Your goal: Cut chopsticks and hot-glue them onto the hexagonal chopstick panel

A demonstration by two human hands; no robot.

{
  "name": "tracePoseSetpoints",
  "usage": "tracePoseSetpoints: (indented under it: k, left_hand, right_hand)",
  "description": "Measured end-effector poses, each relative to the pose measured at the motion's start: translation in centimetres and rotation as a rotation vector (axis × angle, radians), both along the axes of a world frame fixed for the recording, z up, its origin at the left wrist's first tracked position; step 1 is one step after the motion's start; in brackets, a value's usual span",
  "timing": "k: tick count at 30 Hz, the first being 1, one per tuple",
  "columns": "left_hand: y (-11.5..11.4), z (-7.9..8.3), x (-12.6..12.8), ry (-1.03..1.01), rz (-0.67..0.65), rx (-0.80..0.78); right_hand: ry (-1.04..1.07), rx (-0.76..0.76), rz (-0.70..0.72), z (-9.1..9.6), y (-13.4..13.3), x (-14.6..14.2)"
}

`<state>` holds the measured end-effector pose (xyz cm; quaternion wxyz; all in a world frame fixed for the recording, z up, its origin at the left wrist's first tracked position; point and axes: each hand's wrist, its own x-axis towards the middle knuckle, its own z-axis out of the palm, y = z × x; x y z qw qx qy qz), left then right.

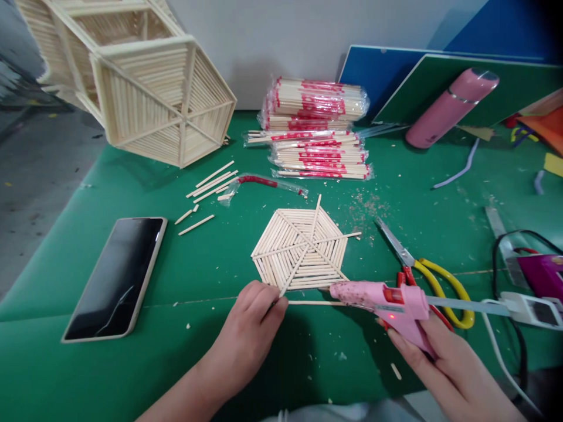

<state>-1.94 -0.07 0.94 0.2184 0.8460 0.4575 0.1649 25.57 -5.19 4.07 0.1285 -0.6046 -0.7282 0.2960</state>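
Observation:
A flat hexagonal panel of wooden sticks [303,246] lies on the green table, with several sticks crossing at its middle. My left hand [257,313] is closed, its fingers pinching the end of one crossing stick at the panel's near left corner. My right hand [435,351] grips a pink hot glue gun [378,295] with a red light lit. The gun's nozzle points left, close by the panel's near edge; whether it touches cannot be seen. Between the hands lies a loose stick [314,303], just below the panel, its right end hidden behind the gun.
A larger stick-built structure [176,105] stands at the back left. Bagged chopsticks [314,129] are piled at the back. Nearer are a phone [115,278], loose cut sticks [211,184], yellow-and-red scissors [444,290], a pink bottle [453,108] and cables [497,346] on the right.

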Motion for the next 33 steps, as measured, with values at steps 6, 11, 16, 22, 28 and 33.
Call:
tracePoseSetpoints:
  k: [6, 11, 16, 22, 28, 33]
  left_hand:
    - [0.2, 0.1, 0.0, 0.004, -0.014, 0.021]
    - [0.2, 0.1, 0.0, -0.007, -0.003, 0.029]
    - [0.1, 0.1, -0.1, -0.006, -0.011, 0.035]
    - [0.0, -0.3, -0.1, -0.003, -0.024, 0.079]
    - [0.0, -0.2, -0.2, 0.009, -0.039, 0.078]
    - [0.1, -0.2, -0.1, 0.011, -0.047, 0.061]
  right_hand:
    - [-0.028, 0.106, -0.024, 0.3, 0.0, 1.6]
    - [-0.039, 0.078, -0.033, 0.3, -0.1, 1.1]
    - [-0.001, 0.027, -0.019, 0.2, 0.2, 0.0]
    - [0.026, 0.003, -0.026, 0.3, 0.6, -0.3]
    - [0.076, -0.071, -0.052, 0.7, 0.7, -0.8]
    - [0.101, -0.120, -0.062, 0.7, 0.8, -1.2]
